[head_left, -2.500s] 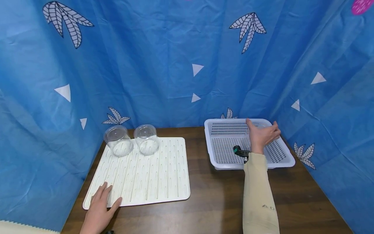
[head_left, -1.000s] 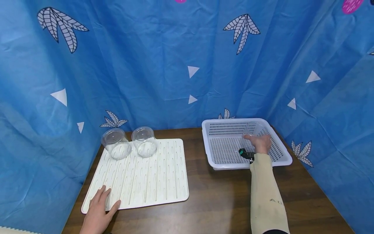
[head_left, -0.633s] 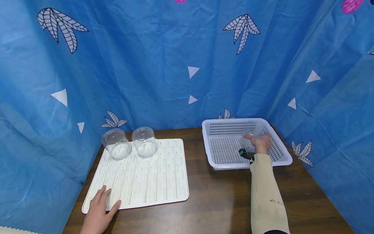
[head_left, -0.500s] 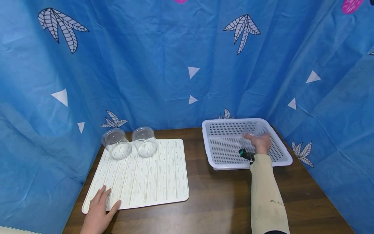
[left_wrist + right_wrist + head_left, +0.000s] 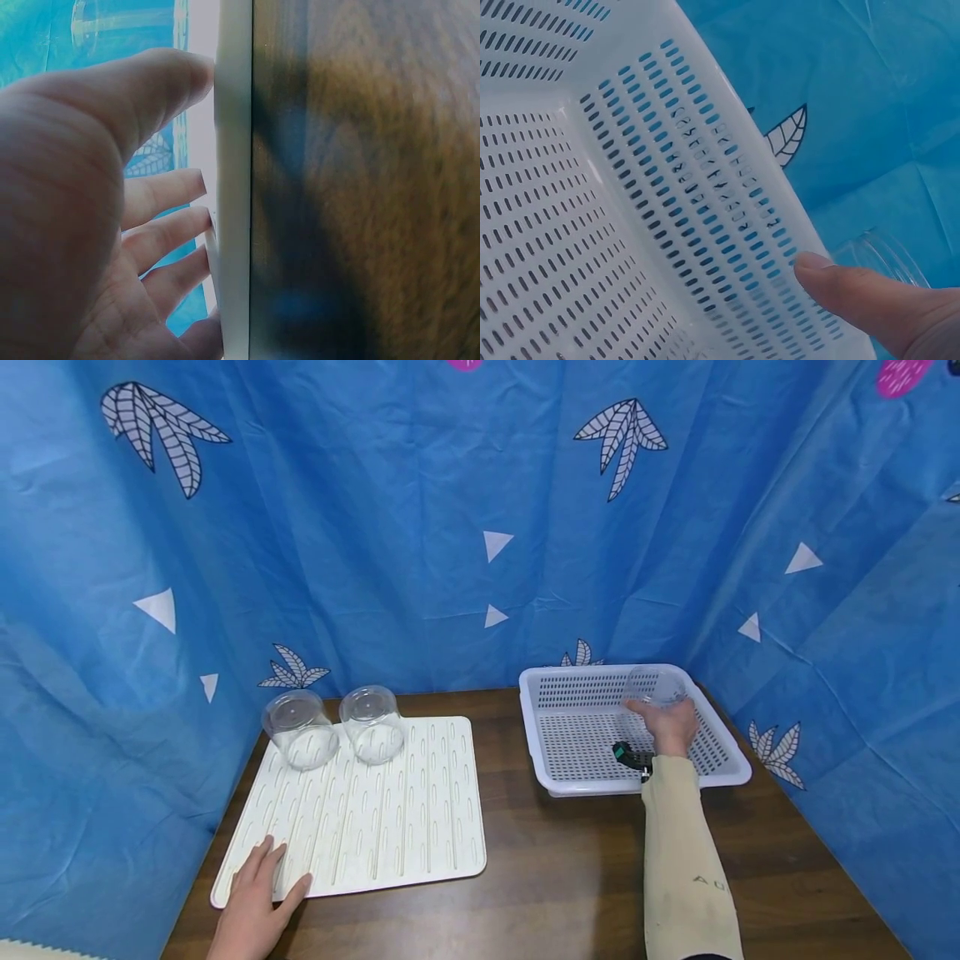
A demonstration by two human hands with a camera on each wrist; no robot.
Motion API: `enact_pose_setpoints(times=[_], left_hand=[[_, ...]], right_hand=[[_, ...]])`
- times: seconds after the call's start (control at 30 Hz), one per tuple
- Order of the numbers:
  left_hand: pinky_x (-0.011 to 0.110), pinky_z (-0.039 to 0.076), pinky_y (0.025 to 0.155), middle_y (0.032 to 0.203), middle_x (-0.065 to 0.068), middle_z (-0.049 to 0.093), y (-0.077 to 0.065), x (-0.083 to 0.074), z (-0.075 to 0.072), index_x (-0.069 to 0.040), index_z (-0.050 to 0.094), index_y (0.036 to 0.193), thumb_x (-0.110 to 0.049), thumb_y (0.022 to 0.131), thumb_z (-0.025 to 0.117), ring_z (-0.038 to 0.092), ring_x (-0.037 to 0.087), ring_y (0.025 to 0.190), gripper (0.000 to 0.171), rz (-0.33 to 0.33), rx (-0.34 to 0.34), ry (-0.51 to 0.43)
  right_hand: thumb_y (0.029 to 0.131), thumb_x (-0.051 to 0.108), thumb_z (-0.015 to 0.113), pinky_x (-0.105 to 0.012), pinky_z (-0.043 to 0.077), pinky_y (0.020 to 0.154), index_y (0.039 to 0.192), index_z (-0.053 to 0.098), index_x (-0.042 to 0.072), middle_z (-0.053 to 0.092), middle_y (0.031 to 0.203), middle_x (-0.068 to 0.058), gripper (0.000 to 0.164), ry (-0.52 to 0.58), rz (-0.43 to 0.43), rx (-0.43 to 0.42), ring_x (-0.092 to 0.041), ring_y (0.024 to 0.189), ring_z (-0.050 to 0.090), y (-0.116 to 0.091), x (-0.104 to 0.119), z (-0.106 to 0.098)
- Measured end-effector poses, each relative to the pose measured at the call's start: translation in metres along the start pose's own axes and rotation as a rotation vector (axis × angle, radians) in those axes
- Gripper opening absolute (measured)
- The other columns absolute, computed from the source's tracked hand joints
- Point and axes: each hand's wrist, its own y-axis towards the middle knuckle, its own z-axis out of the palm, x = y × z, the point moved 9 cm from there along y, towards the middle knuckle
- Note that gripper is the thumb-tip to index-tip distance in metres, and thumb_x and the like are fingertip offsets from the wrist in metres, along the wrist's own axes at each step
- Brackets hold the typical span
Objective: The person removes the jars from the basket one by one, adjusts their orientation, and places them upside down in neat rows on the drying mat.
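Inside the right side of the basket, my right hand (image 5: 670, 727) grips a clear round container (image 5: 655, 683), thumb on its left side; the far fingers are hidden. In the right wrist view the thumb (image 5: 855, 296) lies across the container's see-through wall (image 5: 885, 255). My left hand (image 5: 253, 902) rests on the front left edge of the white ribbed mat (image 5: 420, 835), fingers spread. The left wrist view shows its fingertips at the mat's edge (image 5: 234, 187). Two similar clear containers (image 5: 296, 718) stand side by side on the mat's back left part.
The white perforated basket (image 5: 534, 747) stands at the back right of the dark wooden table (image 5: 540, 877). A blue patterned curtain (image 5: 420, 527) hangs behind and along both sides. A small black wrist camera (image 5: 630, 756) sits beside the right wrist.
Since the earliest frame, my right hand has gone lower into the basket and closed round the clear container. Over the last half second the container has risen slightly. The left hand stays put.
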Motion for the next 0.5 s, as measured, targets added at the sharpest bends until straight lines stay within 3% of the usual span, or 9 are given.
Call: enact_pose_setpoints(times=[0.23,0.5], left_hand=[[0.086,0.028,0.112,0.156,0.049,0.030,-0.001,-0.002,-0.002,0.024,0.046,0.145,-0.033,0.105,0.076,0.029,0.073,0.140,0.076,0.000,-0.011,0.022],[0.085,0.027,0.114,0.157,0.049,0.029,-0.001,-0.002,-0.001,0.023,0.046,0.146,-0.036,0.105,0.075,0.027,0.072,0.143,0.077,-0.012,0.005,0.021]], right_hand=[[0.089,0.032,0.092,-0.060,0.028,0.129,0.171,0.014,-0.006,0.029,0.170,-0.034,0.119,-0.008,-0.011,0.012,-0.049,0.158,0.029,-0.001,0.004,-0.001],[0.089,0.035,0.092,-0.063,0.026,0.129,0.170,0.016,-0.006,0.032,0.168,-0.035,0.118,-0.033,-0.074,-0.010,-0.051,0.157,0.028,-0.008,0.012,-0.006]])
